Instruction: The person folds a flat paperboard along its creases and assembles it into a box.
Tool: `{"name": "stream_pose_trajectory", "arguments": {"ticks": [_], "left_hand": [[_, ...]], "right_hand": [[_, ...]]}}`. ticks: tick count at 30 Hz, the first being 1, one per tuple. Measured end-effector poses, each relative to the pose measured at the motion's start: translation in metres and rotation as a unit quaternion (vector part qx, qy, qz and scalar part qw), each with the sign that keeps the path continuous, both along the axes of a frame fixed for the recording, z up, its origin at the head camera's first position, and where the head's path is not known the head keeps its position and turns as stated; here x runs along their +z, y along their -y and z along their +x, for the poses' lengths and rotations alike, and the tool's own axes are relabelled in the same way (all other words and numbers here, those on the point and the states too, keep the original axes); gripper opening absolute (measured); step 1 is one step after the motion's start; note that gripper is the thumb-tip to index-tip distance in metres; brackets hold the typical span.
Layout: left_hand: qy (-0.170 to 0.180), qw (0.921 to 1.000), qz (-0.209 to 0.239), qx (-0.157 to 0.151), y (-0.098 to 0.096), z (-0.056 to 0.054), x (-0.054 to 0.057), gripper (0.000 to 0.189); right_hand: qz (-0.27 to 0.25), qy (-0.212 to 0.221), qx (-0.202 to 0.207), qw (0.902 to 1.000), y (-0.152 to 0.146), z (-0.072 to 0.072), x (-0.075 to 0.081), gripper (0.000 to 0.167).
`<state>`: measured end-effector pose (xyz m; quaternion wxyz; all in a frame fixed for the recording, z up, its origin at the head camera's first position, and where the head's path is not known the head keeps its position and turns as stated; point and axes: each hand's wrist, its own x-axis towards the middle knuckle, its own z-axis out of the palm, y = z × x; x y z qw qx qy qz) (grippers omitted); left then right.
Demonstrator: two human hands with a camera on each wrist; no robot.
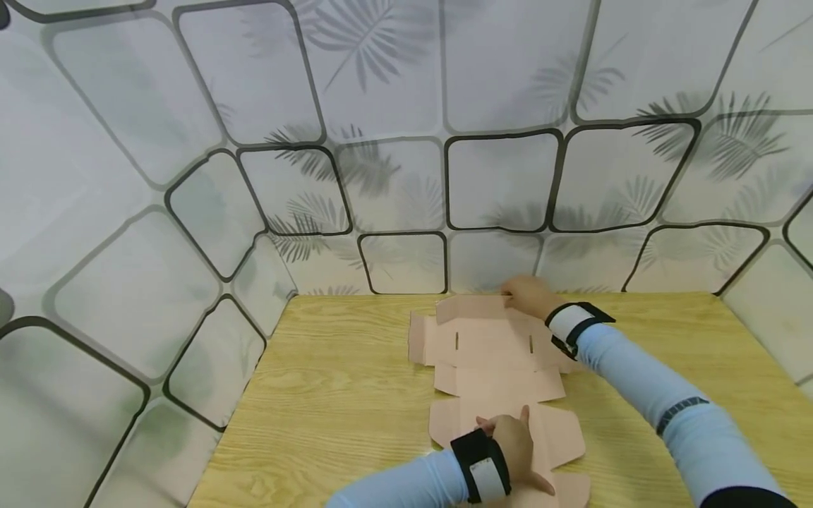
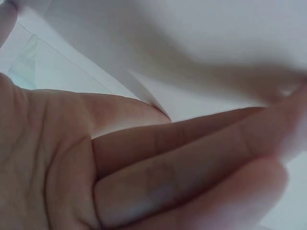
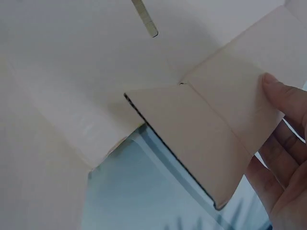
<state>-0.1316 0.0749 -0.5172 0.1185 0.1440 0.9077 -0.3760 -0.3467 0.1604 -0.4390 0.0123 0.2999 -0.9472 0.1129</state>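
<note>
One right hand: pinched the cardboard box blank by a far flap, with thumb above and fingers beneath.
Left hand: reached over the near panels with fingers loosely extended.
Cardboard box blank: lay unfolded, stretching from the far edge toward the body.
Light-blue sleeves: ended at black-and-white wristbands.
Wood-grain tabletop: spread out underneath.
Wall covering: rose behind, printed with leaves.
</note>
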Motion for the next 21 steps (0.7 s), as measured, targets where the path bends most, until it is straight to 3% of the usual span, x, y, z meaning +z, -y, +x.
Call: {"name": "stream_pose_trajectory", "arguments": {"ticks": [3,8,15,20,21], "left_hand": [[0.006,0.9997,0.014,-0.021,0.001,0.001,0.003,0.072],[0.030,0.9985,0.015,-0.043,0.000,-0.006,0.008,0.113],[0.051,0.9985,0.017,-0.006,-0.005,-0.017,0.013,0.111],[0.025,0.9980,0.057,0.012,-0.003,-0.017,0.015,0.098],[0.017,0.9973,0.071,0.002,0.001,-0.018,0.017,0.092]], "right_hand": [[-0.014,-0.015,0.011,0.9997,-0.004,0.013,0.008,0.040],[-0.020,-0.043,0.018,0.9987,-0.009,0.034,0.016,0.005],[-0.040,-0.069,0.027,0.9965,-0.009,0.043,0.018,0.013],[-0.047,-0.087,0.016,0.9950,-0.016,0.035,0.011,0.019],[-0.047,-0.086,0.013,0.9951,-0.018,0.033,0.010,0.020]]}}
